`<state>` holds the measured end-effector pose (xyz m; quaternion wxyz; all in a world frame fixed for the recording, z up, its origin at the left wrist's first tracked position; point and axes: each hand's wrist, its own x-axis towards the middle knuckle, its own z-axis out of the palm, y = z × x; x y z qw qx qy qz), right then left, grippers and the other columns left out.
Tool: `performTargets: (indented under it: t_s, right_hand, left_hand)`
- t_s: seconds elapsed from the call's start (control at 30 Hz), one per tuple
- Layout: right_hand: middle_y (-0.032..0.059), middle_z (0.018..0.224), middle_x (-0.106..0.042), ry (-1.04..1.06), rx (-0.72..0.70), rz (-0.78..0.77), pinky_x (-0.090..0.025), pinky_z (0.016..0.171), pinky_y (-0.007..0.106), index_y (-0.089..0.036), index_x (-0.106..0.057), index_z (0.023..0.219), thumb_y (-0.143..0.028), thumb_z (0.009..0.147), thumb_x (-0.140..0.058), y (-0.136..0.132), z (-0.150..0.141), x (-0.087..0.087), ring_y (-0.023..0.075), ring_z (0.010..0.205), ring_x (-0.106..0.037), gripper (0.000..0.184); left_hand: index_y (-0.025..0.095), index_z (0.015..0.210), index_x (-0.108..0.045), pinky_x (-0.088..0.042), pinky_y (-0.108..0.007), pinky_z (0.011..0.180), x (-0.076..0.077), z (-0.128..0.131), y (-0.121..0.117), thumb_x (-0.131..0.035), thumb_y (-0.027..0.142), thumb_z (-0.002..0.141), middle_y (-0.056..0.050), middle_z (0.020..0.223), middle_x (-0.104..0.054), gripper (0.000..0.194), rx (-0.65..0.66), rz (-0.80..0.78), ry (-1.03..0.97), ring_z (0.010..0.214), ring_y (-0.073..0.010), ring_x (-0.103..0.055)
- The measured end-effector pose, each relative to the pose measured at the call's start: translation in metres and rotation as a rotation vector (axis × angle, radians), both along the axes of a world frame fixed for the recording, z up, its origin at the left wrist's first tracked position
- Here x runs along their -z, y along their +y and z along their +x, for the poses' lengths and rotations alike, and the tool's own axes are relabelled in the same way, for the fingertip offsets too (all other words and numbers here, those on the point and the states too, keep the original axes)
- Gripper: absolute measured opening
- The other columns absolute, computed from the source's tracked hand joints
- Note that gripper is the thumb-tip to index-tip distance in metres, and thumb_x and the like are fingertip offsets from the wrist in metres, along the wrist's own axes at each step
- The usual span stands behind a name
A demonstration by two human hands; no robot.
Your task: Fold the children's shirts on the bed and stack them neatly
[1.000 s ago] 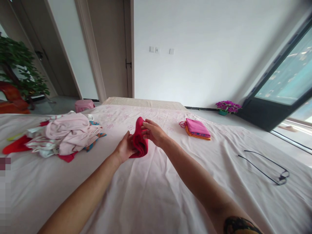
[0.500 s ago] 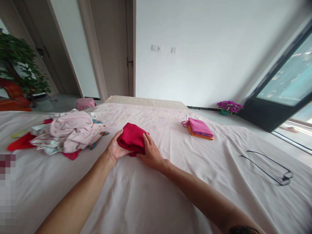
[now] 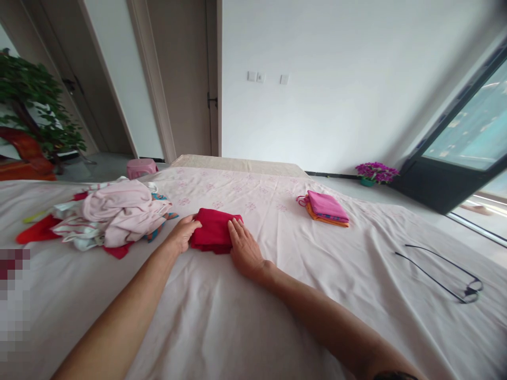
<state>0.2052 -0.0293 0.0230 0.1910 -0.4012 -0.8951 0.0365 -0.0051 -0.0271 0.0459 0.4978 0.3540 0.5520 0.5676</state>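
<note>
A red piece of clothing (image 3: pixel 214 228), folded into a small rectangle, lies on the bedsheet (image 3: pixel 222 322) between my hands. My left hand (image 3: pixel 183 232) pinches its left edge, thumb on top and the other fingers partly hidden. Flat against its right side rests my right hand (image 3: pixel 246 250), fingers stretched out over the cloth. To the left sits a loose heap of clothes (image 3: pixel 119 211) in pale pink, white, red and blue. On the right is a neat stack of folded clothes (image 3: pixel 328 207), pink above orange, with a pink cord at its left.
A pair of glasses (image 3: pixel 443 274) with dark frames lies on the sheet at the right. Beyond the bed are a pink stool (image 3: pixel 141 167), a pot of purple flowers (image 3: pixel 375 173) and a leafy plant (image 3: pixel 35 100). A white wall and doors stand behind.
The red clothing has gone from raised and tilted to lying flat on the sheet. My left hand moved from under it to its left edge; my right hand flattened on its right side.
</note>
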Motion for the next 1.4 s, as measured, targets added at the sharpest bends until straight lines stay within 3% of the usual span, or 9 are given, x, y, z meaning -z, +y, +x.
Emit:
performTargets:
  t_s: [0.17, 0.27, 0.37, 0.5, 0.7, 0.87, 1.03, 1.23, 1.4]
  right_hand:
    - [0.0207, 0.159, -0.022, -0.091, -0.02, 0.037, -0.023, 0.12, 0.047, -0.001, -0.029, 0.152, -0.007, 0.084, -0.041, -0.004, 0.001, -0.002, 0.0301, 0.149, -0.015, 0.07]
    - [0.0186, 0.159, -0.026, -0.101, -0.078, 0.014, -0.02, 0.12, 0.047, -0.004, -0.034, 0.15, -0.016, 0.085, -0.047, -0.008, 0.006, -0.015, 0.0302, 0.148, -0.018, 0.068]
    - [0.0141, 0.154, -0.038, -0.04, -0.093, -0.036, -0.024, 0.119, 0.043, -0.01, -0.042, 0.147, -0.023, 0.09, -0.042, -0.005, 0.009, -0.035, 0.0267, 0.146, -0.027, 0.059]
    - [0.0126, 0.153, -0.041, 0.048, 0.011, -0.016, -0.026, 0.118, 0.043, -0.011, -0.04, 0.148, -0.024, 0.097, -0.03, 0.009, -0.002, -0.049, 0.0238, 0.145, -0.03, 0.053]
    - [0.0156, 0.156, -0.034, -0.082, 0.025, -0.016, -0.02, 0.119, 0.045, -0.008, -0.036, 0.15, -0.036, 0.1, -0.036, 0.024, -0.023, -0.014, 0.0272, 0.147, -0.024, 0.057]
    - [0.0142, 0.158, -0.031, -0.093, -0.016, -0.093, -0.027, 0.116, 0.047, -0.012, -0.035, 0.151, -0.042, 0.1, -0.036, 0.04, -0.016, -0.004, 0.0283, 0.146, -0.025, 0.059]
    - [0.0123, 0.142, -0.053, -0.052, 0.061, -0.231, -0.037, 0.107, 0.042, -0.019, -0.048, 0.14, -0.036, 0.101, -0.035, 0.068, -0.011, -0.018, 0.0244, 0.132, -0.047, 0.045]
    - [0.014, 0.132, -0.06, -0.02, 0.073, -0.287, -0.041, 0.102, 0.04, -0.017, -0.053, 0.138, -0.033, 0.091, -0.051, 0.082, -0.004, -0.034, 0.0274, 0.124, -0.053, 0.049]
    - [0.0105, 0.104, -0.07, 0.185, 0.171, -0.681, -0.052, 0.081, 0.034, -0.015, -0.056, 0.128, -0.023, 0.08, -0.06, 0.058, 0.016, -0.042, 0.0235, 0.094, -0.067, 0.05]
  left_hand:
    - [0.014, 0.128, -0.055, -0.055, -0.032, 0.065, 0.009, -0.003, 0.008, -0.055, 0.012, 0.066, -0.007, 0.083, -0.073, 0.062, -0.099, -0.048, 0.33, 0.071, -0.0215, -0.07]
    - [0.017, 0.125, -0.058, -0.053, -0.04, 0.087, 0.005, -0.005, 0.006, -0.056, 0.009, 0.065, -0.013, 0.11, -0.07, 0.06, -0.173, -0.039, 0.488, 0.106, -0.0297, -0.066]
    - [0.017, 0.125, -0.06, -0.039, -0.042, 0.11, -0.004, 0.002, 0.004, -0.051, 0.009, 0.072, -0.014, 0.132, -0.061, 0.054, -0.241, 0.154, 0.907, 0.13, -0.0288, -0.051]
    - [0.015, 0.128, -0.059, -0.038, -0.032, 0.112, -0.005, 0.022, 0.007, -0.033, 0.011, 0.087, -0.01, 0.134, -0.062, 0.049, -0.08, 0.404, 1.188, 0.127, -0.0174, -0.055]
    - [0.014, 0.142, -0.047, -0.031, -0.049, 0.114, 0.035, 0.023, 0.015, -0.034, 0.034, 0.097, -0.016, 0.145, -0.051, 0.051, 0.099, 0.163, 1.54, 0.138, -0.0297, -0.042]
    - [0.016, 0.146, -0.042, -0.032, -0.053, 0.11, 0.047, 0.008, 0.011, -0.035, 0.044, 0.097, -0.018, 0.148, -0.047, 0.057, 0.047, 0.068, 1.604, 0.139, -0.0352, -0.039]
    - [0.017, 0.128, -0.059, -0.032, -0.05, 0.109, 0.024, 0.025, -0.009, -0.042, 0.04, 0.096, -0.018, 0.138, -0.054, 0.043, -0.16, 0.313, 1.603, 0.132, -0.034, -0.042]
    - [0.024, 0.117, -0.062, -0.045, -0.039, 0.088, 0.004, 0.06, -0.047, -0.063, 0.032, 0.085, -0.007, 0.108, -0.063, 0.033, 0.217, 0.486, 1.604, 0.1, -0.0251, -0.054]
    - [0.022, 0.101, -0.065, -0.045, -0.038, 0.084, 0.0, 0.037, -0.05, -0.045, 0.009, 0.089, -0.007, 0.098, -0.065, 0.027, 0.276, 0.563, 1.73, 0.095, -0.0237, -0.056]
